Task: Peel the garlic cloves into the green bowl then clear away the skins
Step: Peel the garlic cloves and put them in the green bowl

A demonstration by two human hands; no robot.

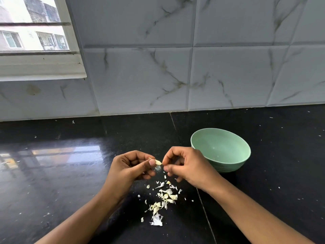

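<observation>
A small pale garlic clove [157, 162] is pinched between the thumb and fingers of my left hand [131, 169] above the black counter. My right hand [187, 167] is just to its right, thumb and forefinger pinched at the clove's tip; whether they hold a bit of skin I cannot tell. The green bowl [222, 150] stands right behind my right hand, and its visible inside looks bare. A scatter of white and yellowish garlic skins [164, 199] lies on the counter below my hands.
The glossy black counter [61, 173] runs back to a marble-tiled wall [175, 76]. A window [35, 32] is at the upper left. Tiny skin flecks dot the counter on the right [279, 187] and left.
</observation>
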